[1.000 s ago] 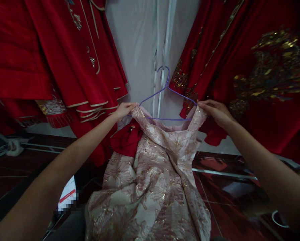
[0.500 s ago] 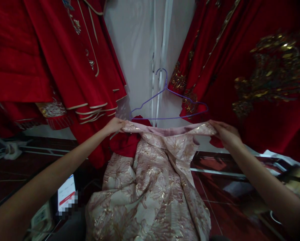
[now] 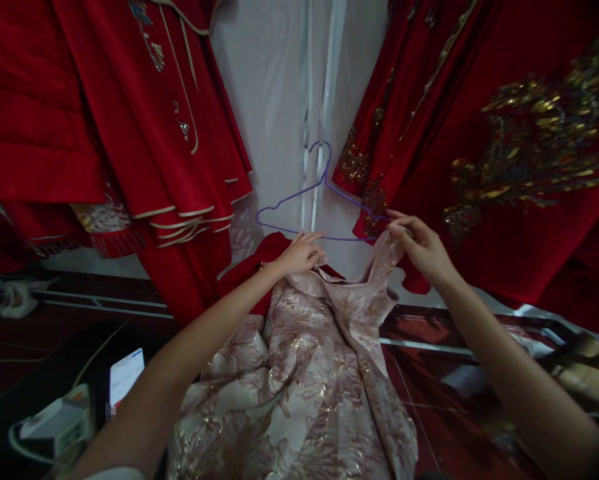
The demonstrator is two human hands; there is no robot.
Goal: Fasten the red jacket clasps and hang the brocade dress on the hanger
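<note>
A sleeveless dress (image 3: 324, 367) in pale pink and gold brocade hangs down in front of me, its skirt spreading toward my lap. My right hand (image 3: 422, 248) pinches the dress's right shoulder strap, raised to the right end of a purple wire hanger (image 3: 325, 177). At the left side of the neckline, my left hand (image 3: 302, 253) has its fingers closed on the fabric, just below the hanger's lower bar. The hanger hangs by its hook against the pale cabinet front. Whether the right strap is over the hanger's end, I cannot tell.
Red embroidered garments hang on the left (image 3: 149, 133) and right (image 3: 504, 253). A pale cabinet door (image 3: 264, 87) stands behind. Lower left are a phone (image 3: 125, 377) with its screen lit and a white power strip (image 3: 72, 427) with a cable. Red floor tiles (image 3: 419, 383) show at right.
My left hand has moved right, from the left strap to the neckline. My right hand has raised the right strap to the hanger's end. The hanger has shifted slightly left.
</note>
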